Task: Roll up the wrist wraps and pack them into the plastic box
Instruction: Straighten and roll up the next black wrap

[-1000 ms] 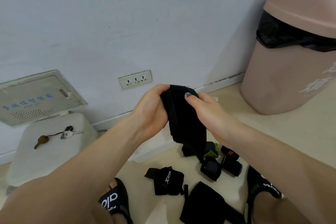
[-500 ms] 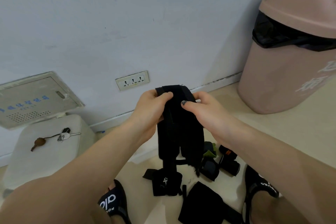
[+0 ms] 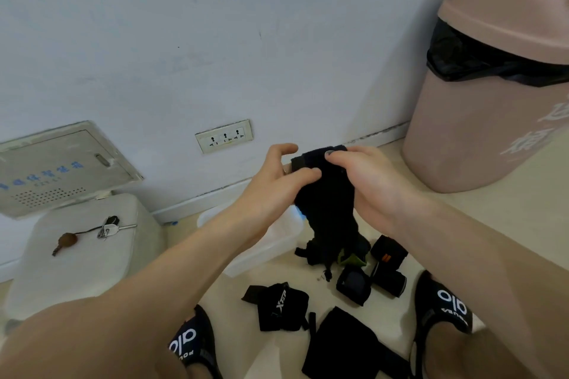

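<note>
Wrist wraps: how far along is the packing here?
Done: three rolled wraps lie on the floor, not boxed. In hand: both hands, left and right, hold a black wrap, top just started. Left: loose wraps, and filling the box.

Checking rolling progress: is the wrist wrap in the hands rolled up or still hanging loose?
Mostly loose. Both hands, left hand and right hand, pinch the black wrist wrap at its top; the rest dangles unrolled.
</note>
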`<state>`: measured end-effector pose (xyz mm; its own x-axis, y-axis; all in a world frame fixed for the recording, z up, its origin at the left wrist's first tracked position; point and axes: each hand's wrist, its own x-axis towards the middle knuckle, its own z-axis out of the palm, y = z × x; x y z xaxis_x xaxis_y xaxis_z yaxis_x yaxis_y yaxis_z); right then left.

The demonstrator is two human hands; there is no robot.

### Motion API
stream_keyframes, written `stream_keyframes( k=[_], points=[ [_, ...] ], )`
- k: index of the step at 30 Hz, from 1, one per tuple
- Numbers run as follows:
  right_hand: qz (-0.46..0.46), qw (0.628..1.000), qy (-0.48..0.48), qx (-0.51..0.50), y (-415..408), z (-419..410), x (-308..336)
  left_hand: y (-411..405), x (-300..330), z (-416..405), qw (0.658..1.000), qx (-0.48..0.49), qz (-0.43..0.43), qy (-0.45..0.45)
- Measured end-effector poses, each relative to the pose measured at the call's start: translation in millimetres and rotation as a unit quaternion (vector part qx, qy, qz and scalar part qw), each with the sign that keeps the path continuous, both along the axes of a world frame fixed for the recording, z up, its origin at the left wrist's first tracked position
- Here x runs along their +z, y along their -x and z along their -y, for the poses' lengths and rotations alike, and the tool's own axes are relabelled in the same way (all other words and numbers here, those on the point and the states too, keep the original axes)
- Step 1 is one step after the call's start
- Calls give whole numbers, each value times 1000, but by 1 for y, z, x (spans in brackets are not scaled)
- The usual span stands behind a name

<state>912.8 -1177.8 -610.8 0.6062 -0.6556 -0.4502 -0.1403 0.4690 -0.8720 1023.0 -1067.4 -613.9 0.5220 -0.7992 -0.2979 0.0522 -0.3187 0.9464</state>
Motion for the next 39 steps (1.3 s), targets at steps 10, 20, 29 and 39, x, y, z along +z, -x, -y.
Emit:
stream_keyframes(
  k=[10,20,29,39],
  points=[
    [2,999,19,30,6,10,3,-1,6,-1,998,5,-7,60],
    [23,998,36,35,5,3,5,-15,16,-6,984,51,-162,44],
    [51,997,48,23,5,2,6,-18,13,-13,994,89,-52,28],
    [56,997,59,17,8,2,8,-12,14,-11,996,36,54,55]
  ],
)
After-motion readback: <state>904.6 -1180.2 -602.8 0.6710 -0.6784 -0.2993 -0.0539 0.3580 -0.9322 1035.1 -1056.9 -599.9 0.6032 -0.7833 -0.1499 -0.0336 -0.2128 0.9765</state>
